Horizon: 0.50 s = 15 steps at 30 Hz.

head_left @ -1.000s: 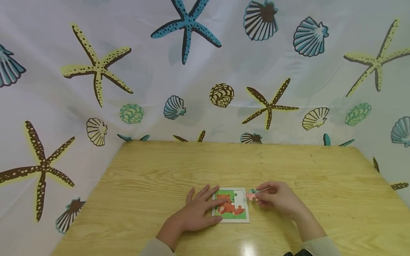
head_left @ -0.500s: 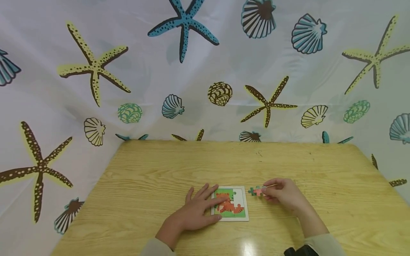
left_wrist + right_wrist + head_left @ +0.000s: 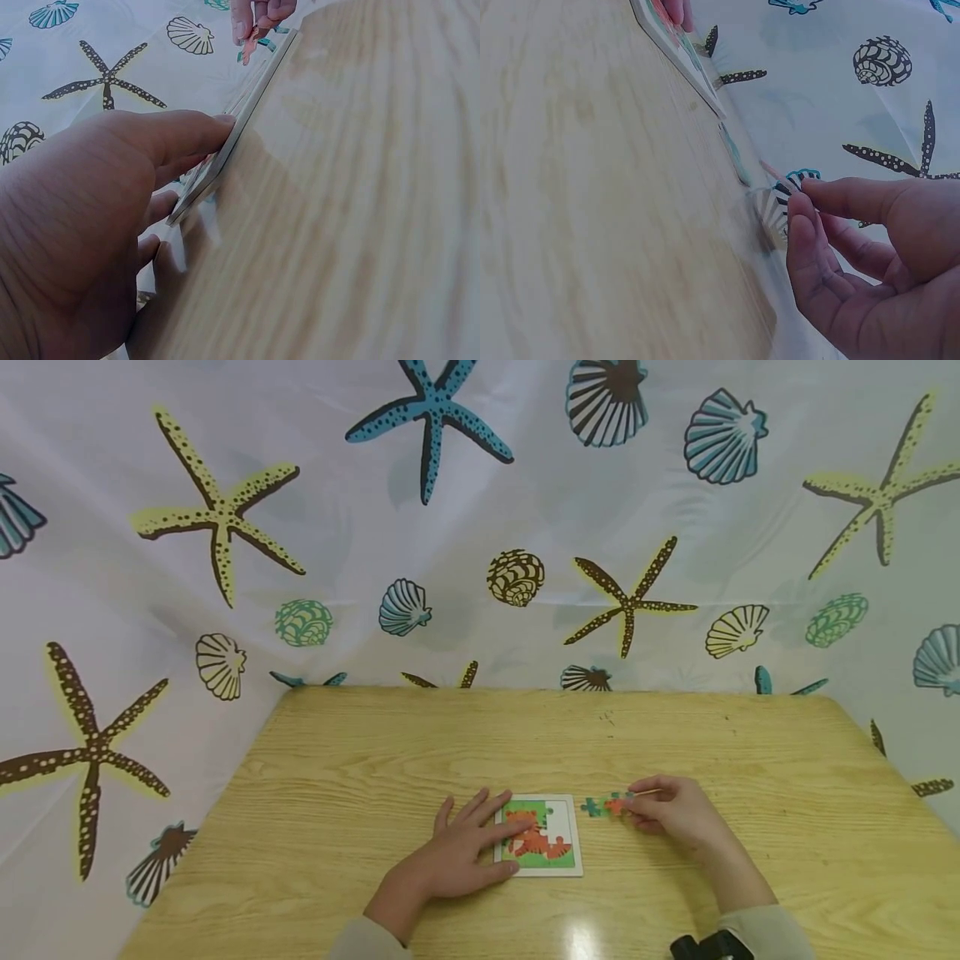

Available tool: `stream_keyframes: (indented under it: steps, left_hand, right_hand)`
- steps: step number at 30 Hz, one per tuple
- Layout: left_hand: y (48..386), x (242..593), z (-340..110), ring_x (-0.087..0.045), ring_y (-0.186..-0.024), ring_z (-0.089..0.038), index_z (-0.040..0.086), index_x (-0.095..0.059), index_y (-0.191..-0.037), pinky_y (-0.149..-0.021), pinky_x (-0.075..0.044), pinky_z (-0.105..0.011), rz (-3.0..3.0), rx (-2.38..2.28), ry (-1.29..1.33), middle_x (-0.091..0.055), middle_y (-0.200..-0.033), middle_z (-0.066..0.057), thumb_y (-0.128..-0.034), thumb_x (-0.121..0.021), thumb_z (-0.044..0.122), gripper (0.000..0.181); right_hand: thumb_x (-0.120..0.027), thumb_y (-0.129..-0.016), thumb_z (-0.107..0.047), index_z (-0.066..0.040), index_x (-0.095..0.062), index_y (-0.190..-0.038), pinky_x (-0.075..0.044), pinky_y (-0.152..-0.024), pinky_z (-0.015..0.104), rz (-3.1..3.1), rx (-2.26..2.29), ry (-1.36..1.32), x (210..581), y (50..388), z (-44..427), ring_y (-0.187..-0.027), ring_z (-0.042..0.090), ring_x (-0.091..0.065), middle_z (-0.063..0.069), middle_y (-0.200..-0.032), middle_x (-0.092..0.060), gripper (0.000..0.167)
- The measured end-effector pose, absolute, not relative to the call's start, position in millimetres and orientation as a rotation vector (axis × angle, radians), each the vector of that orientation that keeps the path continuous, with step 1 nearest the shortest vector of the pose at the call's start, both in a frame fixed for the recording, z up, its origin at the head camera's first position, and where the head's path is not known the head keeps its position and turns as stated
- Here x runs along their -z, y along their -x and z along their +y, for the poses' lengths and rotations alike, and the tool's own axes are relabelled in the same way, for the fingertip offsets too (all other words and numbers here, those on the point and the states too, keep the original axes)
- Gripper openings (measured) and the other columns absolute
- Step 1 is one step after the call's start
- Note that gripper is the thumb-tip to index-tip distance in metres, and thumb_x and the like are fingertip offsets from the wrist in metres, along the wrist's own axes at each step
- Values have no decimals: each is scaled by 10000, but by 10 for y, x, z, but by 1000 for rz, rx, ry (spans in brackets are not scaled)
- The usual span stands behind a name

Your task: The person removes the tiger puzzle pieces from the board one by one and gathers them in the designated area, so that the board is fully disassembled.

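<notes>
On the table lies a small square jigsaw puzzle (image 3: 577, 860) with a white frame, showing an orange tiger on green. Its upper right part is bare white. My left hand (image 3: 457, 858) rests on its left side, fingers spread and thumb at the lower edge. To the right of the frame, my right hand (image 3: 678, 814) pinches an orange and green puzzle piece (image 3: 615, 806) between thumb and fingers. In the right wrist view, the pinched piece (image 3: 778, 176) appears nearly edge-on. A green puzzle piece (image 3: 591, 807) lies on the table between that hand and the frame.
The wood-grain table (image 3: 375, 752) extends around the puzzle on all sides. A white cloth (image 3: 480, 527) printed with starfish and shells hangs behind and beside it. A black device (image 3: 712, 945) sits at the right wrist.
My right hand has moved a little to the right, away from the frame. The piece it pinches now shows orange and green, and the green piece lies farther left of its fingers. My left hand stays put.
</notes>
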<state>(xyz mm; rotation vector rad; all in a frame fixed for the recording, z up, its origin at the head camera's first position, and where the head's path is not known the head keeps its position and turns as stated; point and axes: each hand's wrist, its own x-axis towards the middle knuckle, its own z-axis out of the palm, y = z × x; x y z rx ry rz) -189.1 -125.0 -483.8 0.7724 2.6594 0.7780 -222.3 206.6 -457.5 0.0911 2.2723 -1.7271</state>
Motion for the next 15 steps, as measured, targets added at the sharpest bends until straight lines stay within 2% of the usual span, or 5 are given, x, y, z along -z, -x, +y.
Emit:
stream_keyframes:
  steps: [7, 15]
  left_hand:
    - [1895, 4827, -1232, -57, -1564, -341, 409, -427, -1507, -1143, 60, -722, 2662, -783, -785, -196, -1677, 11, -978, -539, 536, 556]
    - [1889, 4826, -1228, -64, -1562, -349, 400, -440, -1502, -1142, 59, -723, 2668, -781, -783, -204, -1676, -3, -975, -545, 532, 554]
  right_hand:
    - [-664, -945, -59, 116, -583, -1230, -588, -678, 261, 2321, 1716, -120, 4604, 2231, 2109, -749, 135, -684, 89, -918, -725, 343]
    - [-681, -934, -58, 116, -628, -1161, -577, -633, 273, 2439, 1612, -118, 4634, 2238, 2114, -702, 149, -672, 140, -906, -736, 291]
